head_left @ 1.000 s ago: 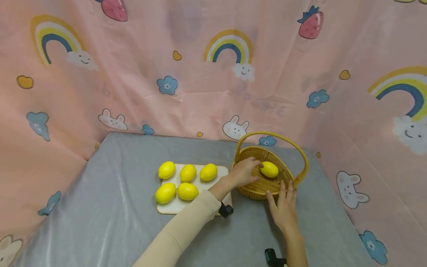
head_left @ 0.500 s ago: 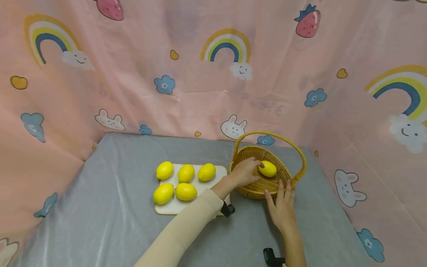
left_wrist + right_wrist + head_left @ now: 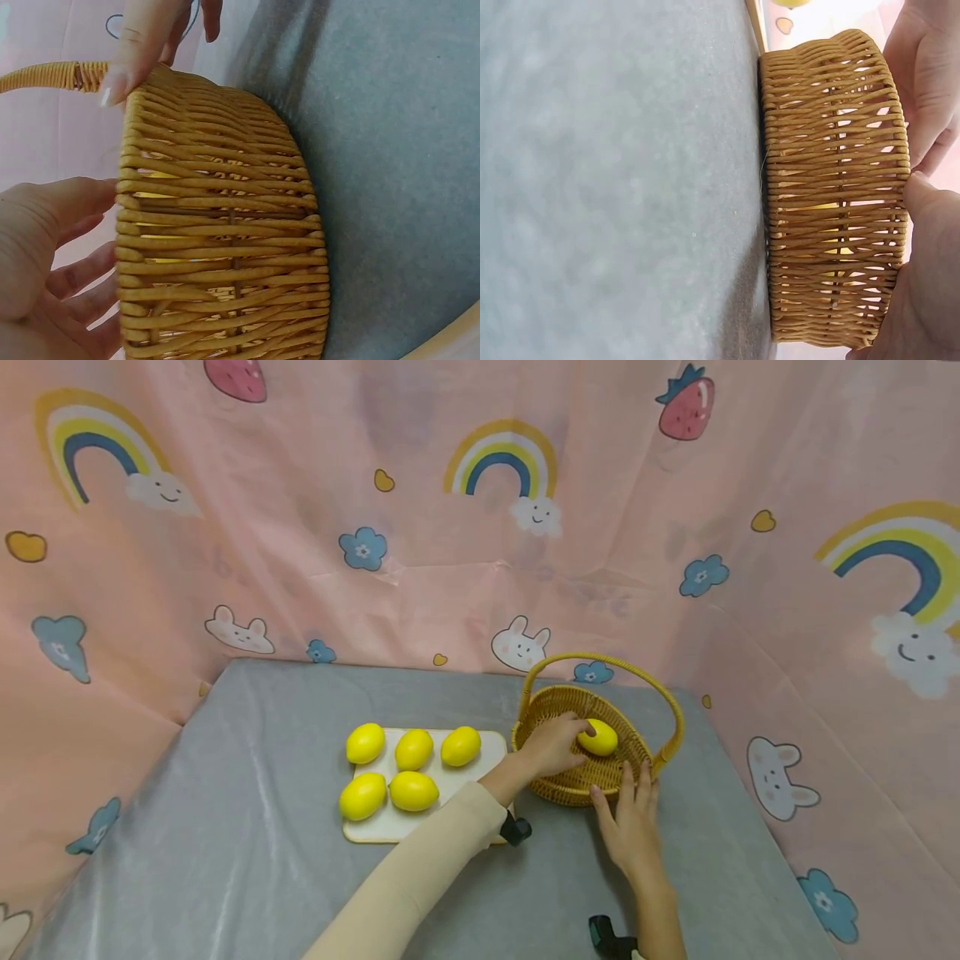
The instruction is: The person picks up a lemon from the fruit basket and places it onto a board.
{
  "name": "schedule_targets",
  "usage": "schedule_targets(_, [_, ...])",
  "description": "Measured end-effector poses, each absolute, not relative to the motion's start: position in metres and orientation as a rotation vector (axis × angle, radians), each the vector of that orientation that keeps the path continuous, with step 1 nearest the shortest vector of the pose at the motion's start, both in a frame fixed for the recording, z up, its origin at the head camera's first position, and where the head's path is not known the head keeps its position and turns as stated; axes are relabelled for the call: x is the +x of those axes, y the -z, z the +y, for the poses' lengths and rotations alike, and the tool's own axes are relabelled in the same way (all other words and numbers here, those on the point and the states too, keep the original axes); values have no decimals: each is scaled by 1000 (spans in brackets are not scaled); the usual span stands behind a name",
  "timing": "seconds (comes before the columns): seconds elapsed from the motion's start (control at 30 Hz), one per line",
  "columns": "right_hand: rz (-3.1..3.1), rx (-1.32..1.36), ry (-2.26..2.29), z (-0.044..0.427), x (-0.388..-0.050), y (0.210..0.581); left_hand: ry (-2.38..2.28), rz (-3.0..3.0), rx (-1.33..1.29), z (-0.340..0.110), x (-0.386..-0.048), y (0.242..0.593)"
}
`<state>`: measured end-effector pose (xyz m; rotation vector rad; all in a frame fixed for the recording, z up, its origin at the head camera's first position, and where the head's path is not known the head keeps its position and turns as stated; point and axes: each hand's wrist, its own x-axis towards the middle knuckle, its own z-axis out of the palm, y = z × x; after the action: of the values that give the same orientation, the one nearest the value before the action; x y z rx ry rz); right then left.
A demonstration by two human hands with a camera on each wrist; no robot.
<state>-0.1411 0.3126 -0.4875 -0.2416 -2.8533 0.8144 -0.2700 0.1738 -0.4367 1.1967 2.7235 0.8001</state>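
Observation:
A yellow lemon (image 3: pixel 600 738) lies low inside the tan wicker basket (image 3: pixel 570 792), toward its right half. My left hand (image 3: pixel 553 747) reaches over the basket's left side, with curved fingers and thumb around the lemon's left end. On the near right rim, my right hand (image 3: pixel 633 831) grips the basket, fingers over the edge and thumb on the outside. In the left wrist view the woven wall (image 3: pixel 225 225) hides the left fingertips; yellow shows through gaps. The right thumb (image 3: pixel 922 196) meets the rim in the right wrist view.
Left of the basket, a white board (image 3: pixel 450 789) carries several lemons (image 3: pixel 414 791) in two rows. The basket's tall handle (image 3: pixel 600 657) arches above it. Grey cloth (image 3: pixel 225 827) covers the table, and a pink patterned curtain (image 3: pixel 420 602) encloses the back and sides.
The whole scene shifts slightly leftward as the head view turns. Both hands, the basket and the lemon keep nearly the same places relative to each other.

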Motion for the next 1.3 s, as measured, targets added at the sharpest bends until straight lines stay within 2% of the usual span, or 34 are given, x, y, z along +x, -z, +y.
schedule_targets(0.37, [-2844,-244,-828,314,-141,490,-726,2752,1166,186,-272,450])
schedule_targets(1.3, [-2849,-241,-823,312,-139,487,-740,2762,1100,197,-283,455])
